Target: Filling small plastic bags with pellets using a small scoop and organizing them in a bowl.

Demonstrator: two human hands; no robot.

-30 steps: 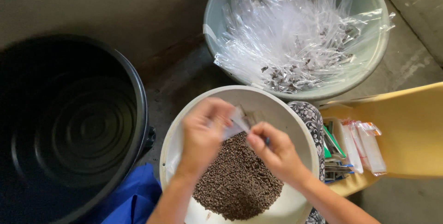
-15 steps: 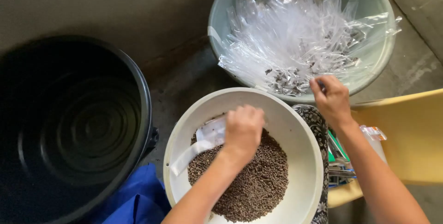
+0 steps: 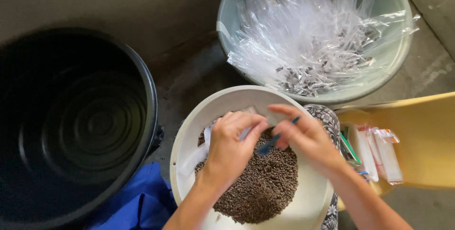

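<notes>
Black tub: it stands at my far left on the floor, big, round and ribbed inside; I see nothing in it.
Blue cloth: a fold of it lies between the black tub and my bowl, low in view.
White bowl: it sits right under my hands, with a mound of small brown pellets heaped in its middle and a few white paper slips against its left wall.
Left hand: my fingers are pinched shut on a small clear packet, held over the pellets.
Right hand: it is closed around a small blue scoop, whose tip points at the packet's mouth.
Doing it well: I judge the packet's mouth should stay wide between my left fingers and low over the bowl, so stray pellets drop back in; the scoop should go in level and tip slowly.
Grey basin: it stands beyond my hands to the right, piled with long clear plastic sleeves; dark pellets show in the ends of some.
Yellow tray: at my far right; just inside its left edge lie a few flat clear packets with red and white tops. Their print is too small to tell.
</notes>
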